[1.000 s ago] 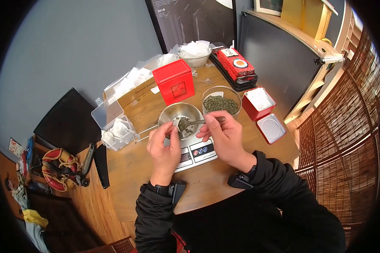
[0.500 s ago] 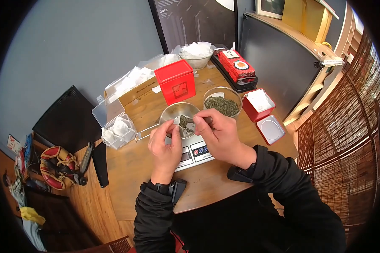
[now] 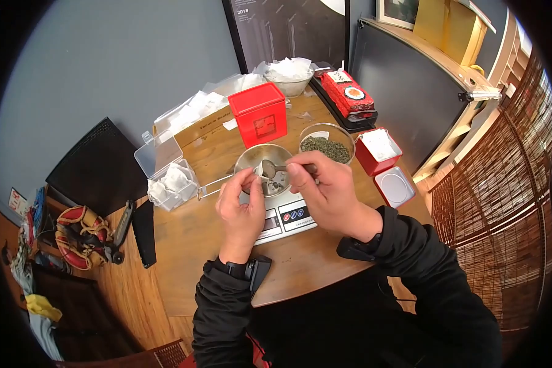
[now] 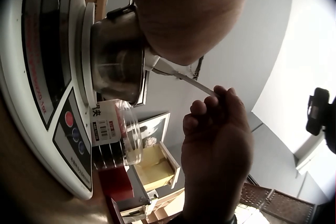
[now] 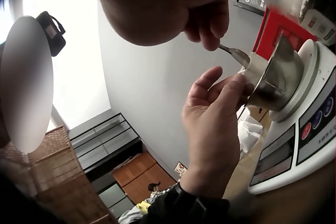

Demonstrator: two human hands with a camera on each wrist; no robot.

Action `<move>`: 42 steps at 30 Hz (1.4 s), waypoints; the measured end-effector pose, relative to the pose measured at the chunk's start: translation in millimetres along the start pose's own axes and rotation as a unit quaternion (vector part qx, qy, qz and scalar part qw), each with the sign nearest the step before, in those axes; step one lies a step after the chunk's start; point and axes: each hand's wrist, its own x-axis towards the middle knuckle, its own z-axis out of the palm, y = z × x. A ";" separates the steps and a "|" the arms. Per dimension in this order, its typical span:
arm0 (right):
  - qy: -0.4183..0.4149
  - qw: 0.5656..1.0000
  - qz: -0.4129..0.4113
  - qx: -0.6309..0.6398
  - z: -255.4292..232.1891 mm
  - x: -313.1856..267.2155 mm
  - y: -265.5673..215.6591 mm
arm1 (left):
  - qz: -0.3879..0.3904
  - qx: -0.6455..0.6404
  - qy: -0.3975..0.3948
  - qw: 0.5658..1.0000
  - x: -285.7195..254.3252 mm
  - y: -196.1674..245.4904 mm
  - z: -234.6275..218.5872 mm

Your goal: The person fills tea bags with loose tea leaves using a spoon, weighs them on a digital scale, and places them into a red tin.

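Observation:
My left hand [image 3: 242, 205] pinches a small white tea bag [image 5: 257, 66] by its edge, over a steel pan [image 3: 245, 158]. In my right hand [image 3: 330, 193] is a metal spoon [image 3: 269, 168], gripped by its handle, its tip right at the mouth of the tea bag. The spoon slants down toward the bag in the right wrist view. Some dried green leaves lie in the pan, which stands on a white kitchen scale [image 3: 297, 226]. Behind my right hand, a clear round tub [image 3: 354, 142] holds many more of these leaves.
A red tin [image 3: 260, 119] stands behind the pan. At left, a clear box [image 3: 187, 195] contains white bags; the pan's handle points toward it. On the right are an open red tin [image 3: 374, 161] with white contents and its lid [image 3: 394, 187]. A cardboard box [image 3: 211, 124] lies at the back.
The spoon, earlier loaded with leaves, has turned over and tipped at the tea bag's mouth, and its bowl now shows no load. The left hand has stayed nearly in place.

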 end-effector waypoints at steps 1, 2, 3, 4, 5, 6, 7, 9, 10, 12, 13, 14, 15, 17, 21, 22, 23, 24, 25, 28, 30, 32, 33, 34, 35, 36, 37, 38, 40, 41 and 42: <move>-0.001 1.000 0.001 0.000 -2.0 -2.3 -0.3 | -0.001 0.000 0.000 1.000 -0.2 -1.5 0.0; 0.024 0.999 0.005 0.038 -4.5 -4.5 -1.3 | -0.004 0.001 0.002 1.000 -0.5 -3.9 -0.1; 0.047 0.996 0.010 0.077 -7.9 -6.0 -1.9 | -0.008 0.003 0.004 1.000 -0.6 -5.5 -0.7; 0.055 0.995 0.012 0.081 -14.5 -7.8 -1.3 | -0.009 0.004 0.005 1.000 -0.6 -6.0 -1.3; 0.053 0.995 0.013 0.082 -20.5 -10.2 1.9 | -0.025 -0.012 0.008 1.000 -0.5 -6.3 -1.5; 0.078 0.993 0.020 0.092 -26.2 -12.7 7.3 | -0.040 -0.029 0.012 0.999 0.0 -6.4 -1.6; 0.103 0.989 0.027 0.101 -32.2 -15.3 14.0 | -0.040 -0.028 0.013 0.999 1.2 -5.5 -2.1; 0.109 0.988 0.034 0.105 -43.3 -22.5 32.8 | -0.078 -0.098 0.025 0.992 4.2 -0.6 -4.6; 0.122 0.984 0.065 0.112 -48.0 -26.0 40.8 | -0.078 -0.098 0.024 0.992 5.0 2.4 -5.6; 0.145 0.976 0.108 0.120 -52.9 -32.6 54.6 | -0.119 -0.113 0.024 0.986 6.4 7.7 -5.5; 0.147 0.976 0.108 0.121 -54.3 -36.9 61.0 | -0.118 -0.113 0.022 0.986 5.9 6.7 -4.4; 0.152 0.974 0.118 0.118 -55.2 -40.9 67.0 | -0.107 -0.103 0.022 0.989 5.1 4.3 -3.5; 0.158 0.972 0.128 0.116 -55.5 -43.1 70.7 | -0.095 -0.093 0.021 0.991 5.0 2.7 -3.5; 0.163 0.970 0.135 0.118 -56.0 -42.7 73.8 | -0.092 -0.082 0.013 0.992 6.8 1.6 -5.1; 0.173 0.966 0.151 0.118 -56.2 -43.1 76.9 | -0.032 -0.025 0.024 0.999 7.6 2.9 -5.1; 0.175 0.966 0.151 0.118 -56.1 -43.1 79.3 | -0.031 -0.026 0.022 0.999 9.3 0.9 -4.2; 0.174 0.964 0.159 0.126 -55.5 -44.6 81.7 | -0.048 -0.037 0.013 0.998 9.4 -1.6 -3.7; 0.172 0.962 0.165 0.135 -55.0 -45.5 83.1 | -0.066 -0.047 0.006 0.997 8.8 -3.1 -3.5; 0.171 0.962 0.165 0.135 -54.7 -44.9 83.0 | -0.066 -0.047 0.007 0.997 9.4 -0.6 -4.3; 0.175 0.960 0.175 0.127 -54.4 -47.2 83.1 | -0.036 -0.004 0.016 0.999 11.1 5.3 -5.3; 0.170 0.959 0.176 0.142 -54.0 -47.1 84.9 | -0.049 0.013 0.004 0.999 11.4 2.5 -5.7; 0.172 0.959 0.174 0.144 -53.7 -45.6 84.2 | -0.038 0.031 0.011 0.999 14.9 5.8 -7.4; 0.175 0.958 0.176 0.144 -54.6 -47.1 83.3 | -0.030 0.047 0.017 0.998 14.9 7.4 -7.3; 0.176 0.958 0.177 0.143 -55.3 -48.4 82.6 | -0.031 0.046 0.015 0.998 14.8 6.7 -7.9; 0.180 0.958 0.170 0.144 -55.2 -48.6 82.0 | -0.034 0.045 -0.004 0.998 16.0 5.2 -10.3; 0.183 0.959 0.162 0.145 -54.8 -47.7 81.7 | -0.037 0.045 -0.023 0.998 17.6 4.2 -11.9; 0.184 0.958 0.162 0.147 -54.7 -47.2 80.8 | -0.036 0.046 -0.024 0.998 19.3 6.5 -12.5; 0.185 0.961 0.156 0.136 -55.1 -47.8 79.4 | -0.035 0.046 -0.029 0.998 21.0 10.7 -13.0; 0.188 0.963 0.150 0.123 -56.5 -50.2 78.7 | -0.035 0.044 -0.036 0.998 21.2 12.8 -11.9; 0.187 0.963 0.147 0.125 -56.1 -50.6 78.8 | -0.019 0.057 -0.045 0.997 20.9 11.5 -12.4; 0.186 0.963 0.144 0.127 -56.0 -50.5 79.1 | -0.003 0.071 -0.054 0.996 20.9 10.7 -13.2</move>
